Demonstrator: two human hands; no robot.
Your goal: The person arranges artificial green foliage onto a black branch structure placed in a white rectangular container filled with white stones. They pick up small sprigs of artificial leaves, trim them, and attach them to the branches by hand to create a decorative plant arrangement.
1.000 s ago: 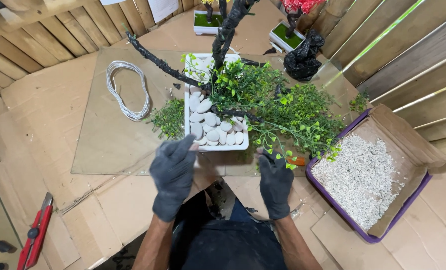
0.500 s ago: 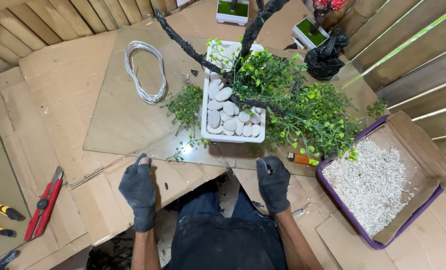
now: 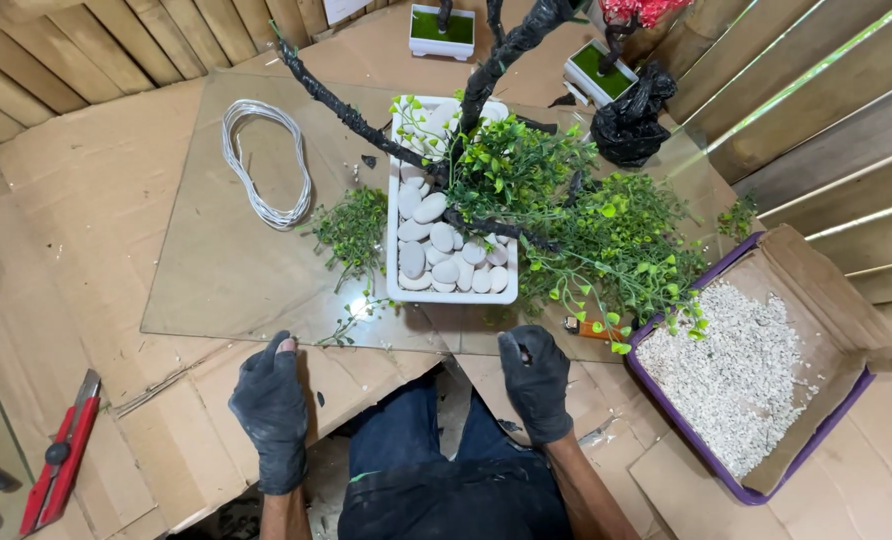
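Both of my hands wear black gloves and rest flat on cardboard at the near edge of a glass sheet (image 3: 226, 270). My left hand (image 3: 271, 405) lies palm down with fingers together and holds nothing. My right hand (image 3: 538, 382) lies just below a white rectangular planter (image 3: 398, 290) and is empty too. The planter holds white pebbles (image 3: 444, 255) and an artificial tree with black wrapped branches (image 3: 341, 108) and green leaves (image 3: 606, 240). A loose green sprig (image 3: 354, 228) lies left of the planter.
A coil of white wire (image 3: 264, 160) lies on the glass at the left. A purple-edged cardboard box of white gravel (image 3: 741, 370) sits at the right. A red cutter (image 3: 61, 455) lies at the lower left. Two small potted trees and a black bag (image 3: 631, 110) stand at the back by wooden slats.
My hands came off the planter and moved down and apart onto the cardboard. The view has shifted, so the planter now sits farther from my hands.
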